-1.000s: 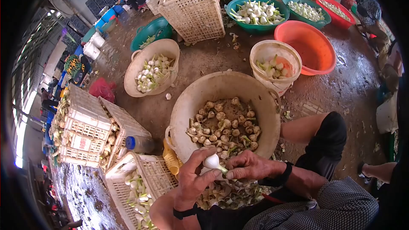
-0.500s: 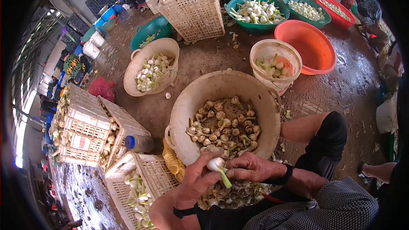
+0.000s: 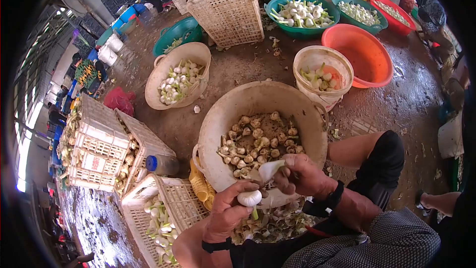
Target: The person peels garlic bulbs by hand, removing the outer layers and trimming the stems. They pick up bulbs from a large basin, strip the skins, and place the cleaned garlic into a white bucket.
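My left hand (image 3: pixel 227 214) is closed around a clean white garlic bulb (image 3: pixel 249 198), with a short green stem pointing down below it. Up and to the right, my right hand (image 3: pixel 308 177) pinches a whitish-green piece of garlic skin (image 3: pixel 270 170), apart from the bulb. Both hands are over the near rim of a big beige tub (image 3: pixel 263 92). Inside the tub lie many dirt-covered garlic bulbs (image 3: pixel 261 142). Beneath the hands is a heap of peeled skins (image 3: pixel 270 223).
A beige basin (image 3: pixel 154 92) of peeled garlic, a white bucket (image 3: pixel 299 64) and an orange basin (image 3: pixel 382 54) stand beyond the tub. At left are plastic crates (image 3: pixel 101 139), a blue-capped jar (image 3: pixel 163 165) and a yellow glove (image 3: pixel 201 188). Other people work farther back and at right.
My hands have moved apart. The right one has gone up and right with a piece of garlic skin, while the left keeps the bulb, turned so its stem points down.
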The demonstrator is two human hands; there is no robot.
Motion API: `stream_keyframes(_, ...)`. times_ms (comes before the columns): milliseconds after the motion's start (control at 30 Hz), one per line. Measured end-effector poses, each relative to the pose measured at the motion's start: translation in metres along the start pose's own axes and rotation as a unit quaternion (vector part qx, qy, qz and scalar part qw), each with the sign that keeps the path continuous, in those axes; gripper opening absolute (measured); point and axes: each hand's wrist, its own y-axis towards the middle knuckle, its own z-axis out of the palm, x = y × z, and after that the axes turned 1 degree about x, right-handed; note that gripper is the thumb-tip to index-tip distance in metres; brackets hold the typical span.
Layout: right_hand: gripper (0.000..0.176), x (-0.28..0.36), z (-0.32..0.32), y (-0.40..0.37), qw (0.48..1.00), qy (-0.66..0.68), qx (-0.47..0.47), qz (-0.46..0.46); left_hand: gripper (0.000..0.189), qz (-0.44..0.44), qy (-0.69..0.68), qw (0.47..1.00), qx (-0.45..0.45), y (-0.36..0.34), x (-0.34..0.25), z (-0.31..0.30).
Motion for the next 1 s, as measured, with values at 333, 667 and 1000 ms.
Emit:
stream_keyframes(333,0.021,-0.079,-0.041,-0.019,0.645,-0.728,0.232,-0.02,0.056,0.058,-0.074,0.996,0.007,-0.004,-0.007,-0.005)
stream_keyframes(667,0.031,-0.059,0.009,-0.008,0.923,-0.326,0.144,0.148,0.052,0.044,-0.018,0.996,-0.072,-0.01,0.013,-0.016)
stream_keyframes(1000,0.021,0.028,-0.039,0.034,0.953,-0.226,-0.191,-0.065,0.043,-0.076,0.224,0.971,-0.037,-0.026,0.029,-0.035)
